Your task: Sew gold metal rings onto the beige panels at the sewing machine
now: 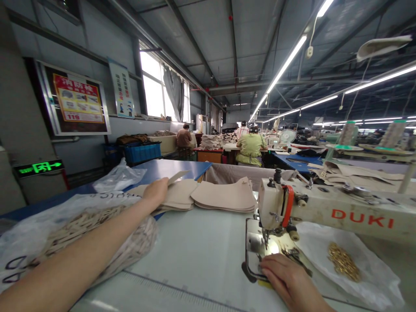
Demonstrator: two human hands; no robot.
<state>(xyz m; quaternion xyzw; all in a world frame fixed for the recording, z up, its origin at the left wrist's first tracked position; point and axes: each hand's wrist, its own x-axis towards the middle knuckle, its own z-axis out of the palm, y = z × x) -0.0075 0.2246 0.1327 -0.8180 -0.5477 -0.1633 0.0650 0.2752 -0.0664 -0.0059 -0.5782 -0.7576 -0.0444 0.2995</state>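
Panels of beige material [225, 196] lie in neighbouring stacks toward the far side of my pale counter [198, 242], left of the sewing machine [325, 206]. They look light, thin and fairly soft, with enough body to lie flat; a single layer would probably bend when pinched at one end and slide easily over the next, so a free edge or corner seems the place to take hold. My left hand [156, 193] is at the left-hand stack, fingers drawn together on what appears to be a lifted panel [178, 175], its thin end jutting out past them. My right hand [286, 273] lies palm down below the lit needle area, fingers slightly bent and close together at the metal plate [255, 245]; whether they have hold of anything I cannot tell.

Under the machine's arm, small gold-coloured pieces [343, 262] sit heaped on a white sheet [315, 242]. Beneath my left forearm, a clear plastic bag [19, 242] bulges with beige strips [143, 238]. Farther out, a co-worker in a yellow-green top [251, 145] sits facing away, below long rows of ceiling lights [286, 60].
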